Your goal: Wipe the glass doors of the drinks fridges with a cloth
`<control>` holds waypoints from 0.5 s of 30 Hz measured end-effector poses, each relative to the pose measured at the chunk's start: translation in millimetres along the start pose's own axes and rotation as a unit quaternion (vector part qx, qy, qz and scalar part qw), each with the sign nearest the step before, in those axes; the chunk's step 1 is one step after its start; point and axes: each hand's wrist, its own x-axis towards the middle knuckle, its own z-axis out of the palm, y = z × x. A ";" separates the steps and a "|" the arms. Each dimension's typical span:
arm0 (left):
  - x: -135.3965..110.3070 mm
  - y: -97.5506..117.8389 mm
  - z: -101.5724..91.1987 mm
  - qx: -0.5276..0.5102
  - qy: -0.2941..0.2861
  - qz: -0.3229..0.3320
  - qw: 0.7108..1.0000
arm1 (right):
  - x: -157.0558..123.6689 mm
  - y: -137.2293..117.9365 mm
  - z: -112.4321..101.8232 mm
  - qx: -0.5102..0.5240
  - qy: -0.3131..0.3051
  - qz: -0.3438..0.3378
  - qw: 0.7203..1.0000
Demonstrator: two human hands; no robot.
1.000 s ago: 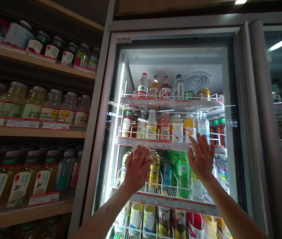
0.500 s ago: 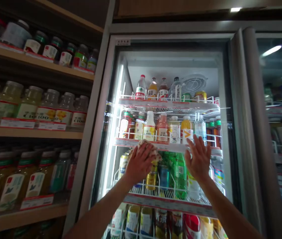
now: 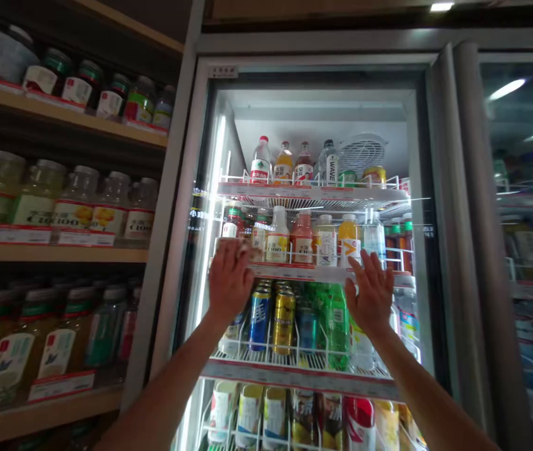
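Observation:
My left hand (image 3: 229, 282) presses a pale, brown-patterned cloth (image 3: 251, 249) to the glass door (image 3: 313, 103) of a lit drinks fridge. The hand is partly blurred, and most of the cloth is hidden behind its fingers. Farther right, my right hand (image 3: 370, 293) has its fingers spread against the same glass and holds nothing. Behind the door stand a white-capped C100 bottle (image 3: 277, 238), an orange juice bottle (image 3: 349, 238), a gold can (image 3: 284, 322), a blue can (image 3: 259, 319) and a green bottle (image 3: 337, 329) on wire shelves.
Wooden shelves (image 3: 59, 252) with rows of bottled drinks stand close on the left. A thick vertical door handle (image 3: 475, 219) runs beside the glass on the right, with another glass-fronted fridge (image 3: 529, 188) past it.
My left hand has slid left and slightly up over the glass with the cloth, uncovering the cans behind. My right hand stays spread in about the same place. The view has shifted slightly.

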 end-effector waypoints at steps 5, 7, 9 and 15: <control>-11.8 24.3 5.2 -0.017 -0.024 0.055 0.998 | 0.5 -1.1 -0.2 -0.006 0.005 0.000 1.000; -19.9 37.5 5.9 -0.038 -0.066 0.160 0.984 | 0.3 -0.4 -0.4 -0.006 0.007 -0.003 1.000; -18.7 32.6 4.2 -0.038 -0.068 0.169 0.983 | 0.2 -0.1 -0.8 -0.005 0.006 -0.005 1.000; -4.6 2.1 2.9 0.001 0.041 -0.036 0.999 | 0.4 -2.4 -1.5 0.002 0.002 0.006 1.000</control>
